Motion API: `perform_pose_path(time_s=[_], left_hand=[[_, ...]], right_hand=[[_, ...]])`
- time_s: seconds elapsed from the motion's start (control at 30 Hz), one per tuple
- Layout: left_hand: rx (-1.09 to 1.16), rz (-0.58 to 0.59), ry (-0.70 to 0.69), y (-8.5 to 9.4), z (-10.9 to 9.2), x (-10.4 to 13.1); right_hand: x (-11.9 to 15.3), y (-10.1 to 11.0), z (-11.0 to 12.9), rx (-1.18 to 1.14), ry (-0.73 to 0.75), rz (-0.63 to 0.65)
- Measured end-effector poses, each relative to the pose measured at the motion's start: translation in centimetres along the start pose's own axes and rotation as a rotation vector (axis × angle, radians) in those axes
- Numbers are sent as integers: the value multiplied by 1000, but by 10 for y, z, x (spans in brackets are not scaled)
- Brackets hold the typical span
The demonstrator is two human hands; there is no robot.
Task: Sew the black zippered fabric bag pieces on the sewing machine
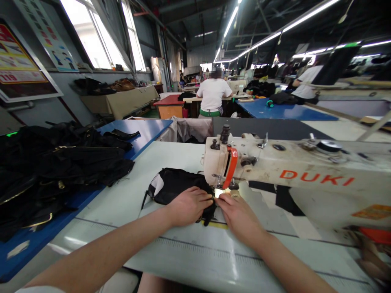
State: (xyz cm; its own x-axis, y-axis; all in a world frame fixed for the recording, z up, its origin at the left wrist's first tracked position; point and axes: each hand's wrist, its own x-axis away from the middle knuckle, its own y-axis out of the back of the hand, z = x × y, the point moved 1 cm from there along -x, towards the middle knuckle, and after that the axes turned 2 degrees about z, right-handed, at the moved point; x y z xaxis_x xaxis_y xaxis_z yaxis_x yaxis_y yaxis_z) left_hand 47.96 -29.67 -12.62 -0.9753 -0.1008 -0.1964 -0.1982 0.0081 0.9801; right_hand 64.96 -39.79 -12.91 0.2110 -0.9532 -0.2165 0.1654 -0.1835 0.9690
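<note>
A black fabric bag (177, 185) with a pale patch and a thin strap at its left end lies under the head of a white sewing machine (275, 162). My left hand (190, 205) rests on its near side, fingers together and pressing the cloth by the needle area. Just right of the needle, my right hand (240, 217) has its fingertips pinched at the bag's edge, close to the left fingertips. The machine's lamp lights this spot. The needle and the pinched edge are mostly hidden by the fingers and machine head.
Black pieces with gold zippers (61, 171) are heaped on a blue table (146, 130) to the left. Black scraps (288, 199) lie beneath the machine arm. A ruler strip (195, 244) runs along the sewing table's near side. Ahead, a person in white (214, 95) sits facing away.
</note>
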Motion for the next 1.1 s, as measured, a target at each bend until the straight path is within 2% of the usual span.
perform_pose_path(time_s=[0.4,0.67,0.9,1.1], left_hand=[[10,-47,24,-4,4,-2],[16,-21,35,-1,3,-4],[30,-7,67,3,1,-7],[133,-69,130,3,3,-9]], right_hand=[[-2,-1,0,10,-5,-7],[-1,-2,0,4,13,-53],[1,-2,0,-10,7,-44],[7,-6,-3,-85,37,-90]])
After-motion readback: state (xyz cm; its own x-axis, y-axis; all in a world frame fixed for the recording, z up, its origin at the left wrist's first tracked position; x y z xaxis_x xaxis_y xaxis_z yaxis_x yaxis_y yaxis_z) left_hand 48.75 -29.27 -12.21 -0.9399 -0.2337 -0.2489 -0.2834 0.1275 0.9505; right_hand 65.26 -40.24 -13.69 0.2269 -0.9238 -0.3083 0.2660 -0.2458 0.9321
